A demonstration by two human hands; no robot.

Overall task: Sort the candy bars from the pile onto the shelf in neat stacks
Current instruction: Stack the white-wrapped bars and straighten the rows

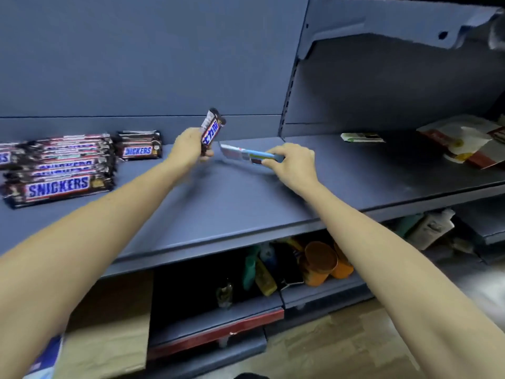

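My left hand point(190, 146) grips a small brown Snickers bar point(211, 129), held upright above the dark blue shelf point(232, 212). My right hand point(293, 162) holds one end of a light blue candy bar point(247, 154), which lies nearly flat just above the shelf. On the left of the shelf stands a stack of long Snickers bars point(62, 170). Behind it rests a shorter stack of small Snickers bars point(139, 146).
A white and green packet point(362, 137) lies at the back right of the shelf. White and red bags point(467, 140) sit at the far right. The lower shelf holds orange cups point(321, 262) and bottles. Cardboard point(109, 329) leans at the lower left.
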